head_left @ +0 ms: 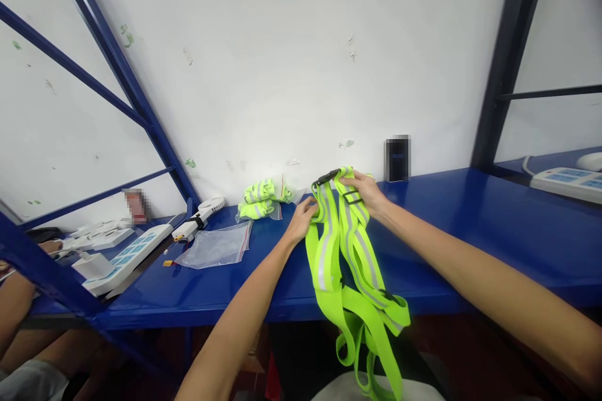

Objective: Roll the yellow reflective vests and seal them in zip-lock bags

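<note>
A neon yellow reflective harness (pixel 329 250) with silver stripes is stretched between my two hands, its loose straps draping over the table's front edge. My left hand (pixel 303 218) is closed on the strap at its left side, just below a black buckle (pixel 325 177). On the other side, my right hand (pixel 364 193) pinches the strap near a black slider (pixel 352 197). Left of my hands, folded neon harnesses (pixel 259 199) lie in clear bags against the wall. A flat clear zip bag (pixel 216 246) rests on the table nearer the front.
The blue table (pixel 446 232) runs along a white wall. A small fan (pixel 202 216) with wires and a white power strip (pixel 129 257) lie at left. Blue metal posts (pixel 126 81) frame the left side. Another person's arm (pixel 19 301) shows at far left.
</note>
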`<act>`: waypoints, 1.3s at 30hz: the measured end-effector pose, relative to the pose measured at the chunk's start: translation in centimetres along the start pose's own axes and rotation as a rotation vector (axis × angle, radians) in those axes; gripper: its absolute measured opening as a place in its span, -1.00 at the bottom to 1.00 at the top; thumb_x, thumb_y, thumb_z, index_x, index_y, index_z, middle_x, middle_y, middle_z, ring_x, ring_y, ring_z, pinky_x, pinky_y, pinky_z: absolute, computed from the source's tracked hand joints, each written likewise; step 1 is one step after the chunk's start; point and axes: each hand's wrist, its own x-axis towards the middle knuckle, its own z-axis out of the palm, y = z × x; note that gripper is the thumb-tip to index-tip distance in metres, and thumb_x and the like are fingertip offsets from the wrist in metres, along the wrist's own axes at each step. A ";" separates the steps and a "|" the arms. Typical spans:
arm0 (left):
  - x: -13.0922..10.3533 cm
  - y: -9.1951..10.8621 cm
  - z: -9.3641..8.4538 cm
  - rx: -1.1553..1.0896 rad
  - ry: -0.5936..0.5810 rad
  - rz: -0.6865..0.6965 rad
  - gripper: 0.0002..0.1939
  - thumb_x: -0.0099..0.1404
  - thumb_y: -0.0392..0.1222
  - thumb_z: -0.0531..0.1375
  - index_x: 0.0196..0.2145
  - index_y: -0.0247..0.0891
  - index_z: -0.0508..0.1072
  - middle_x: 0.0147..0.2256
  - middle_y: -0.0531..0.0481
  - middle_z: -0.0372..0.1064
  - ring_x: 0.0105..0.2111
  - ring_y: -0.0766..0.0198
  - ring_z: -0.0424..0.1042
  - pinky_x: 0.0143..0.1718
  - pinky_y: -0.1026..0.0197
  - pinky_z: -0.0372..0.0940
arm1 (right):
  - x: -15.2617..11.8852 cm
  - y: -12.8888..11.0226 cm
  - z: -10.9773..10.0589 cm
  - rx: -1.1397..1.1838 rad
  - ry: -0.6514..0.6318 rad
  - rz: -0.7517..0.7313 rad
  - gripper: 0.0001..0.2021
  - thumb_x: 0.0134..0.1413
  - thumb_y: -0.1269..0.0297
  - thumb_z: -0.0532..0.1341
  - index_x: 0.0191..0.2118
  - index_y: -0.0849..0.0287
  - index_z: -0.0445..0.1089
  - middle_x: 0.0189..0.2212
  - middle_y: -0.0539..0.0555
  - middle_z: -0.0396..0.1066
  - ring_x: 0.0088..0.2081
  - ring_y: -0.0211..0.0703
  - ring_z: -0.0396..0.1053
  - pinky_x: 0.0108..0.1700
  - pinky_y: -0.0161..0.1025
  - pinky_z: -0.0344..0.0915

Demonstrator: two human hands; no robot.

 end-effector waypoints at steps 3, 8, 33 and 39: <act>-0.5 -0.2 0.9 -0.135 -0.029 0.025 -0.52 0.24 0.00 0.17 0.07 -0.22 0.27 -0.38 0.01 0.43 -0.45 0.26 0.41 -0.35 0.21 0.29 | -0.7 -0.2 0.7 0.097 -0.108 0.106 -0.76 -0.16 0.26 0.34 -0.28 0.18 0.46 -0.32 0.14 0.57 -0.26 0.06 0.53 -0.16 -0.04 0.46; -0.7 0.2 1.6 -0.138 0.040 0.084 -0.51 0.19 -0.07 0.20 0.05 -0.27 0.29 -0.20 -0.08 0.46 -0.33 0.21 0.46 -0.26 0.20 0.32 | -1.1 0.2 1.1 0.211 -0.159 0.174 -0.79 -0.10 0.28 0.35 -0.27 0.18 0.46 -0.37 0.11 0.56 -0.34 -0.02 0.53 -0.24 -0.10 0.48; -0.4 -0.1 0.7 -0.011 0.120 0.160 -0.79 0.16 -0.25 0.08 -0.28 -0.30 0.48 -0.52 0.05 0.33 -0.52 0.30 0.25 -0.40 0.26 0.18 | -0.8 1.9 0.6 -0.015 -0.152 0.112 -0.82 0.01 0.18 0.33 -0.31 0.19 0.51 -0.38 0.06 0.57 -0.32 -0.10 0.51 -0.21 -0.22 0.42; -0.5 0.8 0.2 -0.154 -0.056 0.035 -0.78 0.12 -0.17 0.20 -0.28 -0.31 0.50 -0.38 0.00 0.42 -0.34 0.23 0.38 -0.22 0.21 0.27 | -0.5 1.4 0.5 0.141 -0.031 0.166 -0.88 -0.03 0.28 0.34 -0.33 0.18 0.49 -0.44 0.06 0.57 -0.42 -0.09 0.50 -0.29 -0.18 0.45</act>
